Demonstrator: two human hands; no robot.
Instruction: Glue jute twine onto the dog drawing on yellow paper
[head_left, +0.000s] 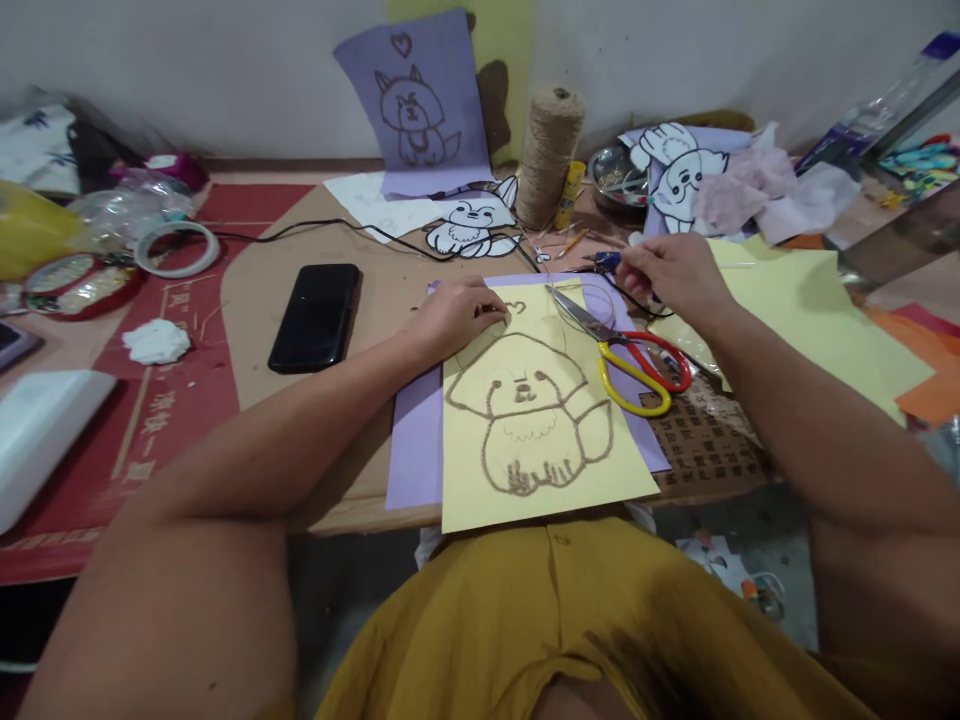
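Observation:
My left hand (471, 312) rests on the upper left of a yellow sheet (465, 500), its fingers bent and pressed together; what they hold, if anything, is hidden. A fox-like figure (525, 400) in brown twine outline is on the sheet, with faint pencil lines. Purple paper (414, 470) lies beneath. My right hand (671, 275) is closed around a small blue hot glue gun (606, 261), whose dark tip points left above the sheet. Scissors (637, 375) with red and yellow handles lie on the sheet's right edge, beside a loose loop of thin twine (611, 300).
A black phone (315, 318) lies left of the papers. Behind stand a twine spool (551, 160), a glue stick (570, 195) and a purple sheet (420, 120) with a similar figure. Cut-out drawings (472, 225), a metal bowl (616, 180) and a black cord (300, 232) are nearby.

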